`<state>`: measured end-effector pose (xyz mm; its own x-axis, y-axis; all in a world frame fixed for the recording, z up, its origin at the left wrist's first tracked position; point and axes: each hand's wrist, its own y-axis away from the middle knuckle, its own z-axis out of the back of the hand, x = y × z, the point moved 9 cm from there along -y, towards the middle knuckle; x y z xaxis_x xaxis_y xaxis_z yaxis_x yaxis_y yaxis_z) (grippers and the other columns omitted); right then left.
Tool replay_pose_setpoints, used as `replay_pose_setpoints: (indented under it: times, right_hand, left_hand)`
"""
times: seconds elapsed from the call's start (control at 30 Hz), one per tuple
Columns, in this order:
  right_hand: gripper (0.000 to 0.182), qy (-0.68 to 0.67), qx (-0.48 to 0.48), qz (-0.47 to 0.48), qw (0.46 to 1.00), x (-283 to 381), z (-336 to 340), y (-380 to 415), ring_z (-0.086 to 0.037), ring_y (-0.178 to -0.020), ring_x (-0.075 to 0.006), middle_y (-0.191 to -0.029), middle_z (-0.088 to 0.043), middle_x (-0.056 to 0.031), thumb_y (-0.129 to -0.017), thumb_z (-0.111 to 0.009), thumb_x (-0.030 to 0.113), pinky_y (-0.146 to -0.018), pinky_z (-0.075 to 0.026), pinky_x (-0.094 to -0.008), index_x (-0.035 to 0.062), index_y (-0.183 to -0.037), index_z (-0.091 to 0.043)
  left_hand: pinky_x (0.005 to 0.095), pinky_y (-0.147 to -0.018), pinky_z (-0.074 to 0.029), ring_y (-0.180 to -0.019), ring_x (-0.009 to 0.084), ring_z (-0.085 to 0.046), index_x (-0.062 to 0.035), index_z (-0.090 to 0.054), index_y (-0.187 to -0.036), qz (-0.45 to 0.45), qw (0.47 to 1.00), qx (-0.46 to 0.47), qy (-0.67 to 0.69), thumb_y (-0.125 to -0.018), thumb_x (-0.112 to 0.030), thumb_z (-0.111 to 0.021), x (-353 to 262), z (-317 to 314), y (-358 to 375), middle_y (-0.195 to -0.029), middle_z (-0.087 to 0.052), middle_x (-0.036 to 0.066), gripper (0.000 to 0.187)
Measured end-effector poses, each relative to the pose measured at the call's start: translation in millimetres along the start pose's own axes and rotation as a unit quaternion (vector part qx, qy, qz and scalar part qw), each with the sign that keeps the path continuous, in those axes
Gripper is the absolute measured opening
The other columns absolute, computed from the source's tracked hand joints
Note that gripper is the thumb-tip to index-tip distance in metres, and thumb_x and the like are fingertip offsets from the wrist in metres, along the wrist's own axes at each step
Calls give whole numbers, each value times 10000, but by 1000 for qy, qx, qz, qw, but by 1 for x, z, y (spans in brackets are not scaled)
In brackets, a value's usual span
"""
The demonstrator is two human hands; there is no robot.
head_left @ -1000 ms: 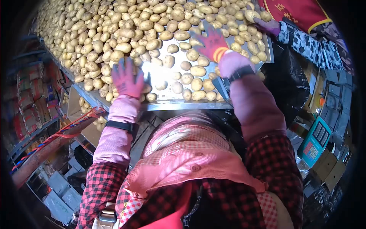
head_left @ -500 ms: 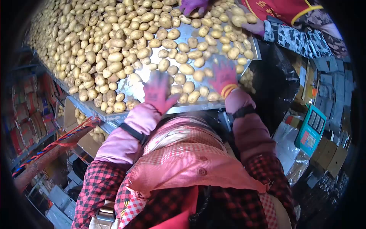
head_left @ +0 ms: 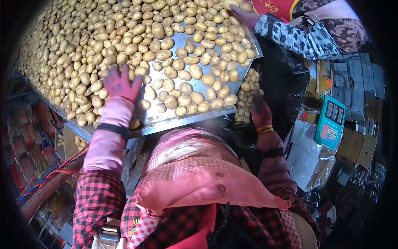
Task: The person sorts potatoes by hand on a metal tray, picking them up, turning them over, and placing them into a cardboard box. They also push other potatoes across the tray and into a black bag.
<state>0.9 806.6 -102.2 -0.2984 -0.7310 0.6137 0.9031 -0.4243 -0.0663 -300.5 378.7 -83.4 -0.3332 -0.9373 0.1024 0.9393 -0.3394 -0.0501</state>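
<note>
My left hand [head_left: 122, 84], in a red and grey glove, lies with spread fingers on the potatoes [head_left: 89, 79] at the left part of the metal table [head_left: 182, 121]. Off the table's right end is my right hand [head_left: 260, 111], gloved too, beside more potatoes [head_left: 247, 90] that lie lower down near black plastic. Its fingers are dark and blurred, and whether they hold anything is not visible. Several loose potatoes [head_left: 196, 72] are scattered over the bare metal between my hands.
Another person's hand [head_left: 245, 16] touches potatoes at the table's far right. Black plastic [head_left: 286, 79] hangs beside the table. A teal scale [head_left: 330, 122] stands at the right near cartons [head_left: 357, 141]. A red pipe [head_left: 52, 182] with twisted cords crosses the lower left.
My left hand has moved left onto the heap. My right hand has left the tabletop and come down past its right end. The view has shifted, and the co-worker's purple-gloved hand at the top is gone.
</note>
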Motion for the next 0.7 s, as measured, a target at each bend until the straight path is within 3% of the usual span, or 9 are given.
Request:
replay_pose_setpoints:
  times: [0.07, 0.13, 0.27, 0.33, 0.43, 0.5, 0.57, 0.67, 0.7]
  right_hand:
    - [551, 8, 17, 11, 1000, 12, -2, -8, -548, -1230, -338, -1344, -560, -167, -891, -615, 159, -1023, -449, -405, 119, -1420, -465]
    - [562, 50, 4, 50, 998, 25, -8, -22, -504, -1267, -363, -1382, -520, -181, -890, -622, 205, -1052, -416, -430, 102, -1418, -460]
    - [665, 153, -63, 111, 980, 43, -38, -78, -403, -1333, -408, -1454, -418, -226, -867, -650, 329, -1104, -342, -480, 53, -1428, -422]
    - [660, 201, -92, 111, 969, 104, -38, -108, -415, -1331, -403, -1436, -433, -235, -855, -668, 289, -1107, -355, -462, 33, -1416, -432]
    - [819, 245, 36, 133, 960, 51, -106, -95, -404, -1327, -400, -1471, -397, -224, -797, -701, 403, -1086, -351, -488, 101, -1476, -358]
    - [839, 283, 95, 127, 946, 52, -80, -72, -422, -1311, -402, -1447, -419, -234, -749, -735, 418, -1075, -368, -484, 93, -1447, -402]
    - [814, 239, 103, 42, 965, -2, -70, -53, -440, -1298, -399, -1424, -445, -235, -722, -755, 415, -1072, -376, -490, 86, -1404, -456]
    - [760, 225, 87, 51, 969, 81, -61, -65, -450, -1300, -391, -1414, -460, -232, -727, -749, 416, -1071, -387, -481, 87, -1365, -498]
    - [766, 228, 165, 71, 957, 68, -103, -69, -416, -1331, -380, -1427, -451, -224, -771, -692, 485, -1102, -335, -504, 113, -1401, -467]
  left_hand:
    - [608, -1135, -171, -1360, 466, -331, -219, -522, -1381, -62, 987, 85, 125, -868, -523, -571, -63, 7, 34, -1483, -351, 262, 599]
    - [612, -1133, -182, -1341, 473, -345, -202, -550, -1353, -144, 984, -62, 87, -861, -454, -592, -104, 0, 85, -1477, -350, 266, 554]
    - [606, -1131, -183, -1357, 473, -314, -206, -555, -1360, -194, 962, 25, 190, -868, -416, -598, -89, 15, 105, -1507, -344, 209, 537]
    - [608, -1124, -190, -1355, 468, -314, -214, -529, -1383, -144, 981, 45, 123, -859, -422, -605, -46, 8, 111, -1497, -358, 212, 569]
    - [591, -1111, -217, -1337, 475, -321, -172, -484, -1415, -14, 993, -20, 113, -830, -409, -631, 33, -2, 126, -1461, -384, 229, 648]
    - [592, -1108, -226, -1338, 482, -319, -165, -452, -1444, 56, 993, -40, 99, -834, -405, -631, 66, 0, 144, -1474, -363, 242, 680]
    - [599, -1098, -237, -1342, 490, -310, -141, -439, -1448, 90, 991, -28, 94, -833, -381, -639, 73, 1, 160, -1483, -347, 243, 690]
    - [544, -1069, -314, -1246, 463, -421, -54, -516, -1354, -58, 969, -85, 225, -821, -284, -678, -3, 28, 149, -1346, -458, 277, 603]
    - [539, -1054, -333, -1217, 457, -445, -65, -530, -1335, -128, 950, -53, 280, -811, -290, -681, -39, 41, 140, -1301, -490, 254, 590]
